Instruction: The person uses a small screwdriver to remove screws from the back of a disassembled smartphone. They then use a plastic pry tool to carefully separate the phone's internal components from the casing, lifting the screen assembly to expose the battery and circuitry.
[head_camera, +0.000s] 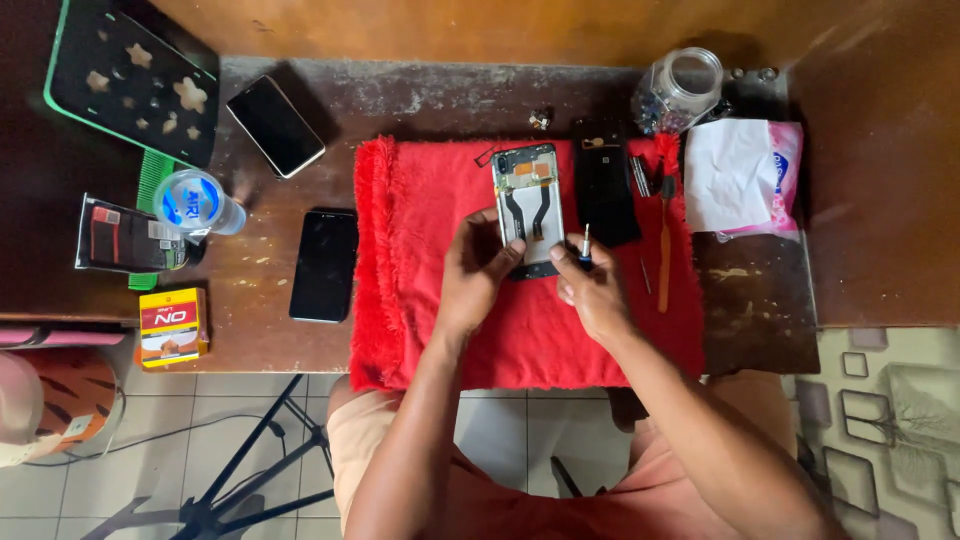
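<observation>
The opened smartphone with its back removed (528, 210) lies on the red fringed towel (420, 300) spread over the worn wooden tabletop (420, 95). The left hand (472, 275) steadies the phone's lower left edge — fingers (487, 222) curled against the frame. The right hand (592, 290) pinches a small blue-handled screwdriver (585, 246) upright, just beside the phone's lower right corner. The detached black back cover (604, 185) rests to the right (touching the towel), next to an orange-handled tool (665, 240). Two dark intact phones (324, 265) lie well left.
</observation>
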